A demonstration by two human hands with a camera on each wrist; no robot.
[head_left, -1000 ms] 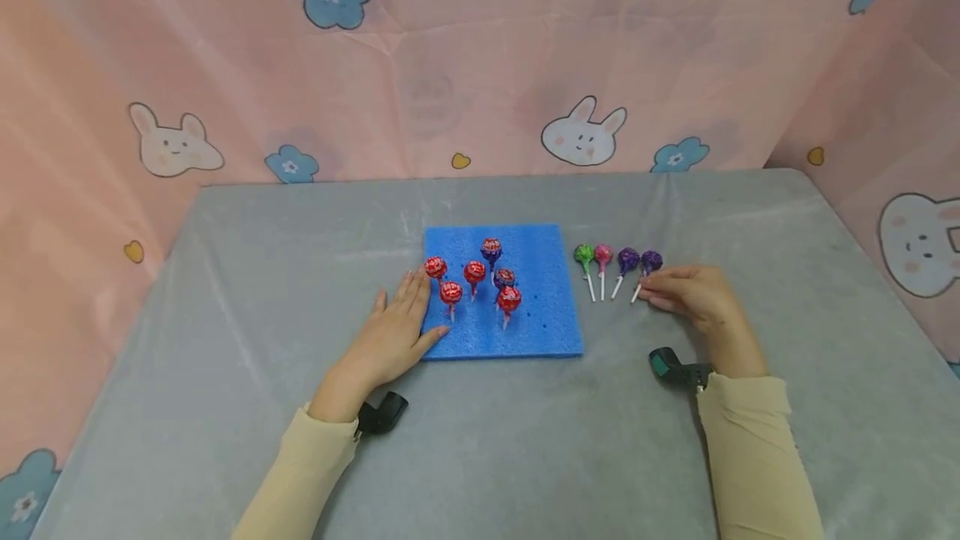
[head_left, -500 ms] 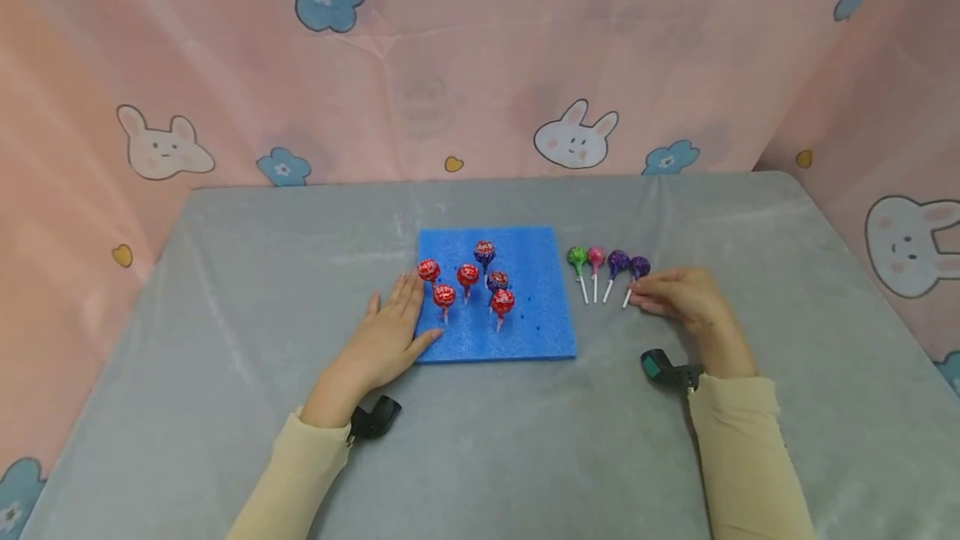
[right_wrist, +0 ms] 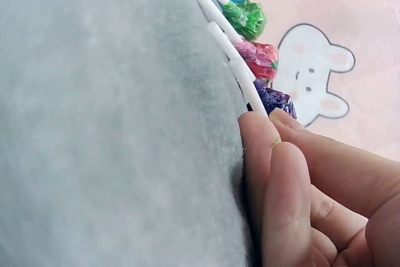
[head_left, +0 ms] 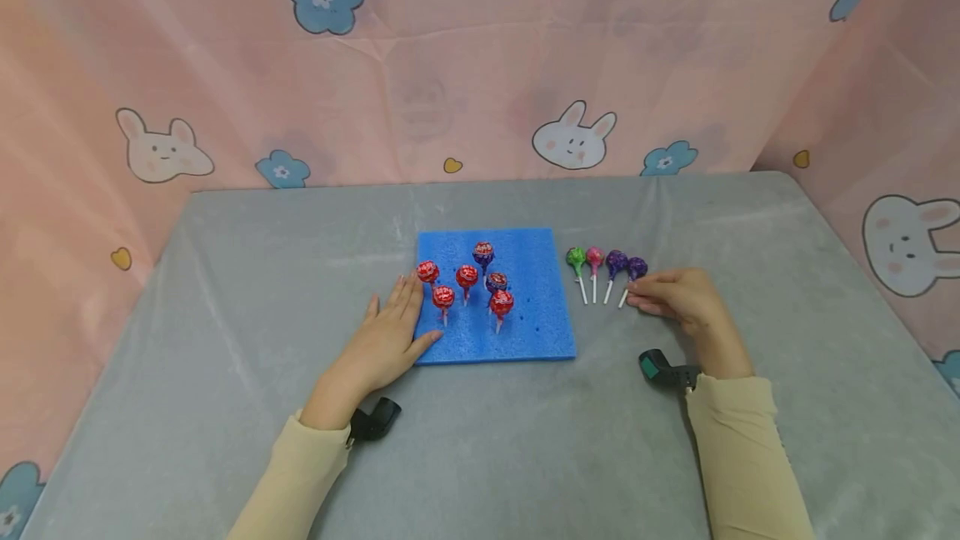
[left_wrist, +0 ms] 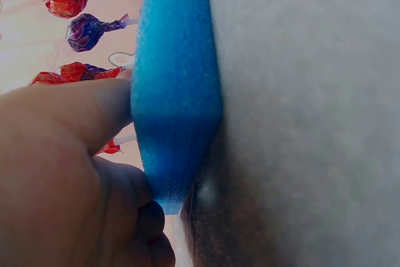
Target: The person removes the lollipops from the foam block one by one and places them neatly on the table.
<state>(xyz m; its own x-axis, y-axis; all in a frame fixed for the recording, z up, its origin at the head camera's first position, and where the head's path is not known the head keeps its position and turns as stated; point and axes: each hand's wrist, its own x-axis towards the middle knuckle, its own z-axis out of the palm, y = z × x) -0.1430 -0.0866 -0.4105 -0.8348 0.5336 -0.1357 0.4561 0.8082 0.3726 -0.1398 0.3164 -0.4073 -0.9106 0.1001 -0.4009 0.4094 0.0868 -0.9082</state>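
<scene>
My left hand (head_left: 384, 333) rests at the left edge of a blue foam board (head_left: 540, 273), fingers straight, with the thumb over its front left corner. Several wrapped lollipops stand upright in the board, such as a red lollipop (head_left: 502, 302) and a purple-and-red lollipop (head_left: 483, 253). To the board's right, my right hand (head_left: 684, 300) pinches the white stick of the rightmost purple lollipop (head_left: 637, 267) between thumb and fingers. Beside it lie another purple lollipop (head_left: 617, 262), a pink lollipop (head_left: 595, 256) and a green lollipop (head_left: 576, 257). The right wrist view shows the pinched stick (right_wrist: 247, 85); the fingers hide its head.
Small holes dot the right part of the board. Everything sits on a grey-covered table (head_left: 480, 448). A pink curtain (head_left: 450, 65) with rabbits and flowers hangs behind it. A black wrist camera (head_left: 377, 419) is on the left wrist, and another wrist camera (head_left: 667, 369) on the right.
The whole head view has shifted slightly left. The right hand keeps its pinch on the rightmost purple lollipop's stick, and the left hand stays at the board's edge.
</scene>
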